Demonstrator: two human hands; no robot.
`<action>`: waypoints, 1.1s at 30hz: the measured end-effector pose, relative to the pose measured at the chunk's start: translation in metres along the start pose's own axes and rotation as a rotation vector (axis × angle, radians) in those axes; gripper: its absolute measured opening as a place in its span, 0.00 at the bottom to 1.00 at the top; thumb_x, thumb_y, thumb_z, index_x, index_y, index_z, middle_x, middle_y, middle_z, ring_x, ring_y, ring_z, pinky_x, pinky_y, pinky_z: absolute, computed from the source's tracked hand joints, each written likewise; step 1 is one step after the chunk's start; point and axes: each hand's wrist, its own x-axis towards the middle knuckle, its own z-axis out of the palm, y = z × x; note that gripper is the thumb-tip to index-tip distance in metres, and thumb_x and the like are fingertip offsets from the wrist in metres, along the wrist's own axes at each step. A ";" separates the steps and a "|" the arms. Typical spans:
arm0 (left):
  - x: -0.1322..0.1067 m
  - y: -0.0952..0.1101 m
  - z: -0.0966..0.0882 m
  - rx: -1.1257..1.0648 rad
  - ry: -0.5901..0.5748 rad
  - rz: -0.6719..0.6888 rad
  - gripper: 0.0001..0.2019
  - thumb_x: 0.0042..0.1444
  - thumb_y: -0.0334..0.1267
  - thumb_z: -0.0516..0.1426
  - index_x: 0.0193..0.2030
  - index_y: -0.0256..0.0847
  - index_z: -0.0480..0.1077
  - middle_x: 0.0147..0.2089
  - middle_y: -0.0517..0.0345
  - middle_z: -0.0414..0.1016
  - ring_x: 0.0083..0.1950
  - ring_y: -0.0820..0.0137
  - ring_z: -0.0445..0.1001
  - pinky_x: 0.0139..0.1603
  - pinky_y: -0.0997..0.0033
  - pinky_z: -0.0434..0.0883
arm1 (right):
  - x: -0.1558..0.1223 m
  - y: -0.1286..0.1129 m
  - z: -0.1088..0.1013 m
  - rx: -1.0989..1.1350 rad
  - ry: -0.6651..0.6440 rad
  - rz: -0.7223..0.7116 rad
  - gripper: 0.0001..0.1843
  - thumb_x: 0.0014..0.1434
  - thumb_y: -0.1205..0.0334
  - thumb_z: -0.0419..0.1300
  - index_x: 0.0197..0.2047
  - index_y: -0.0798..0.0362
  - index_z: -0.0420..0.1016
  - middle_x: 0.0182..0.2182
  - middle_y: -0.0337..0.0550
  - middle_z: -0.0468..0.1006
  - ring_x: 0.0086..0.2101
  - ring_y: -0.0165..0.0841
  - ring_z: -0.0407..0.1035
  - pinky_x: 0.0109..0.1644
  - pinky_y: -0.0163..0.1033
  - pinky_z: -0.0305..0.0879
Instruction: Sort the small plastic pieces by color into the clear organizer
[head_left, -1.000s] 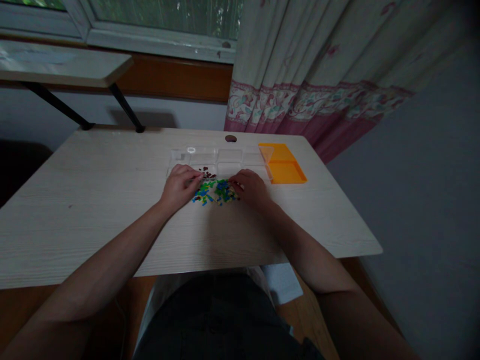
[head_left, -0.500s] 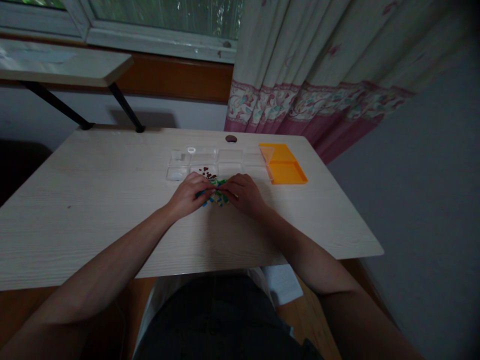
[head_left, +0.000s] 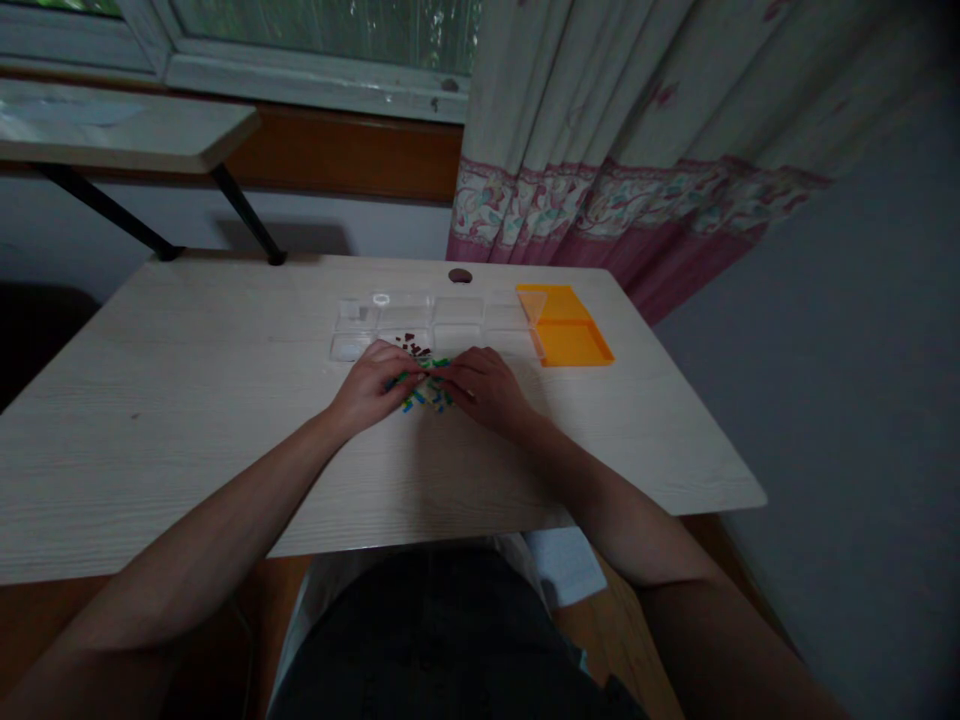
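Dim room, floral curtain [head_left: 555,200] by the window, pale bench [head_left: 225,450] with a clear compartment tray [head_left: 459,298] on it and an orange case [head_left: 574,344] at its right end. The little coloured pieces [head_left: 430,394] lie heaped on the bench just in front of the tray, partly hidden by the hands, and some dark reddish bits [head_left: 409,347] sit in a front compartment. Left hand [head_left: 367,388] and right hand [head_left: 487,390] meet over the heap, fingers nearly pinched together; can't tell if either has hold of a piece. IMO, keep the wrists low, spread the heap thin, pinch by the edges, and don't bump the tray.
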 end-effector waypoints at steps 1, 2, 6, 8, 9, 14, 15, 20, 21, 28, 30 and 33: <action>0.000 -0.002 0.000 0.004 0.010 -0.004 0.09 0.62 0.42 0.56 0.43 0.45 0.77 0.39 0.54 0.77 0.44 0.65 0.72 0.49 0.60 0.68 | 0.000 0.000 -0.001 0.002 0.001 -0.005 0.17 0.68 0.58 0.52 0.54 0.48 0.76 0.41 0.48 0.78 0.43 0.36 0.66 0.50 0.42 0.58; -0.001 -0.003 0.000 0.008 0.020 -0.009 0.09 0.62 0.43 0.57 0.42 0.45 0.77 0.39 0.55 0.77 0.44 0.65 0.72 0.49 0.59 0.68 | -0.001 0.001 -0.002 0.005 0.007 -0.011 0.17 0.68 0.58 0.51 0.55 0.48 0.76 0.41 0.48 0.78 0.43 0.36 0.67 0.49 0.42 0.58; -0.002 -0.008 -0.001 0.052 0.092 -0.064 0.09 0.62 0.43 0.57 0.42 0.45 0.77 0.40 0.54 0.77 0.46 0.64 0.72 0.51 0.58 0.67 | -0.001 0.006 -0.006 -0.021 0.033 0.034 0.17 0.69 0.58 0.50 0.53 0.49 0.77 0.41 0.48 0.78 0.44 0.37 0.67 0.50 0.42 0.57; -0.002 -0.009 -0.002 0.103 0.148 -0.107 0.09 0.62 0.43 0.57 0.40 0.44 0.77 0.39 0.54 0.78 0.45 0.63 0.72 0.52 0.57 0.67 | 0.000 0.010 -0.008 -0.053 0.031 0.113 0.17 0.69 0.59 0.50 0.50 0.50 0.78 0.43 0.49 0.78 0.45 0.37 0.67 0.51 0.42 0.56; -0.001 -0.010 -0.003 0.129 0.172 -0.126 0.09 0.62 0.43 0.57 0.40 0.44 0.77 0.39 0.54 0.78 0.45 0.64 0.72 0.52 0.57 0.66 | 0.000 0.013 -0.008 -0.069 0.019 0.151 0.16 0.69 0.60 0.50 0.49 0.51 0.79 0.43 0.49 0.78 0.45 0.38 0.66 0.52 0.43 0.56; 0.001 -0.015 -0.008 0.195 0.243 -0.180 0.09 0.62 0.42 0.57 0.38 0.43 0.77 0.37 0.55 0.78 0.43 0.64 0.72 0.51 0.58 0.66 | 0.002 0.023 -0.008 -0.148 -0.129 0.217 0.12 0.66 0.60 0.55 0.44 0.52 0.80 0.42 0.48 0.78 0.44 0.39 0.66 0.49 0.42 0.56; 0.001 -0.017 -0.008 0.196 0.253 -0.180 0.09 0.62 0.42 0.57 0.38 0.43 0.77 0.37 0.55 0.79 0.43 0.64 0.72 0.50 0.58 0.66 | 0.002 0.023 -0.008 -0.160 -0.153 0.214 0.11 0.65 0.61 0.56 0.43 0.51 0.80 0.42 0.47 0.78 0.44 0.39 0.66 0.48 0.42 0.56; 0.000 -0.023 -0.006 0.192 0.271 -0.166 0.09 0.62 0.41 0.57 0.37 0.42 0.77 0.37 0.55 0.79 0.43 0.64 0.73 0.50 0.58 0.66 | 0.001 0.022 -0.005 -0.175 -0.188 0.191 0.10 0.64 0.61 0.58 0.44 0.50 0.80 0.42 0.47 0.77 0.45 0.39 0.65 0.48 0.42 0.55; 0.000 -0.023 -0.006 0.190 0.267 -0.168 0.09 0.62 0.41 0.57 0.37 0.42 0.77 0.37 0.55 0.79 0.43 0.64 0.73 0.51 0.58 0.66 | 0.001 0.022 -0.004 -0.176 -0.190 0.187 0.10 0.64 0.61 0.58 0.44 0.50 0.80 0.42 0.47 0.77 0.45 0.39 0.65 0.48 0.42 0.55; 0.000 -0.022 -0.005 0.188 0.260 -0.176 0.08 0.62 0.41 0.57 0.37 0.43 0.77 0.37 0.55 0.79 0.43 0.64 0.73 0.51 0.58 0.66 | 0.001 0.022 -0.002 -0.190 -0.204 0.201 0.10 0.64 0.62 0.58 0.45 0.50 0.80 0.42 0.47 0.77 0.45 0.40 0.65 0.46 0.42 0.55; 0.000 -0.022 -0.006 0.190 0.257 -0.179 0.08 0.62 0.41 0.57 0.37 0.43 0.77 0.37 0.56 0.79 0.43 0.64 0.73 0.50 0.58 0.66 | 0.001 0.021 -0.002 -0.192 -0.203 0.202 0.10 0.64 0.63 0.58 0.45 0.50 0.80 0.42 0.47 0.77 0.44 0.40 0.66 0.46 0.42 0.55; 0.001 -0.021 -0.006 0.185 0.259 -0.178 0.08 0.61 0.41 0.57 0.37 0.42 0.77 0.37 0.55 0.79 0.42 0.64 0.72 0.50 0.59 0.67 | 0.001 0.020 -0.003 -0.187 -0.199 0.214 0.10 0.63 0.63 0.59 0.45 0.51 0.80 0.42 0.47 0.77 0.45 0.40 0.66 0.47 0.42 0.56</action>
